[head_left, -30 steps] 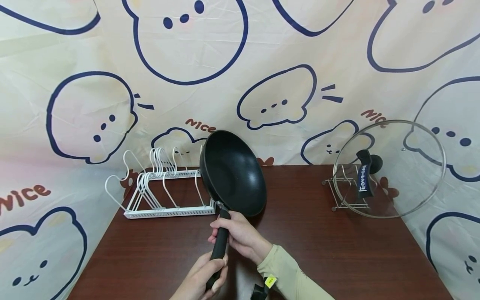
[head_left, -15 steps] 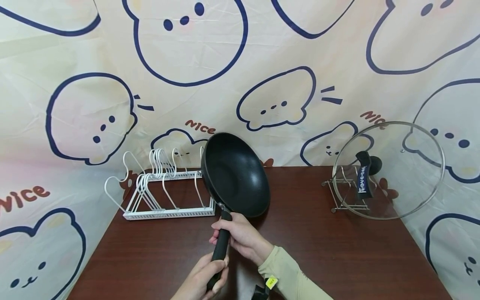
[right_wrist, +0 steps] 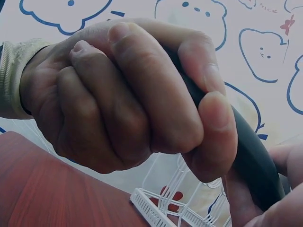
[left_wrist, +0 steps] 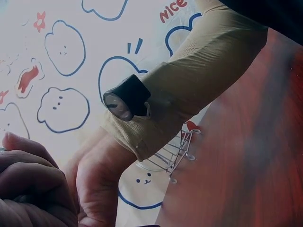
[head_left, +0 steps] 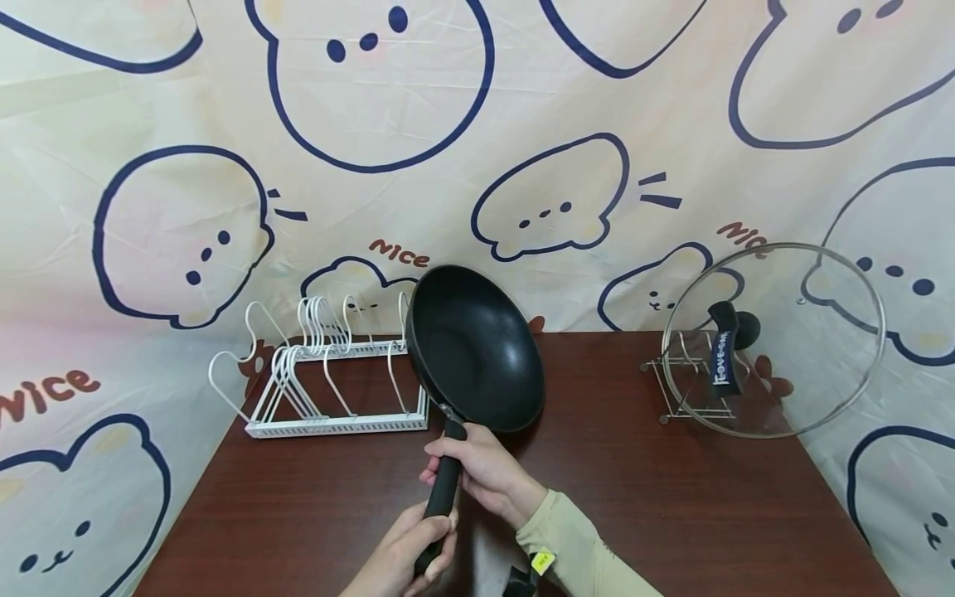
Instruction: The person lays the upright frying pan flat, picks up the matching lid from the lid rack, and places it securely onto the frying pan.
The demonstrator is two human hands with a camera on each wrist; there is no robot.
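A black frying pan [head_left: 477,348] is tilted up over the middle of the table, its dark inside facing me. My right hand [head_left: 488,473] grips the handle [head_left: 445,489] close to the pan body; in the right wrist view its fingers [right_wrist: 156,94] curl round the black handle. Lower down, my left hand [head_left: 409,547] holds the handle's end with thumb and fingers. The left wrist view shows the left hand's curled fingers [left_wrist: 31,189] at the lower left corner, the handle mostly hidden there. Behind the pan's left edge stands a white wire rack [head_left: 336,424].
On the right, a glass lid [head_left: 836,398] with a black knob and handle stands upright in a small wire stand [head_left: 690,406]. The brown table [head_left: 634,497] meets a cartoon-printed cloth [head_left: 418,215] at the back and sides.
The pan and both hands have shifted slightly to the right, away from the white rack. Both hands keep their hold on the handle. The lid and racks stay put.
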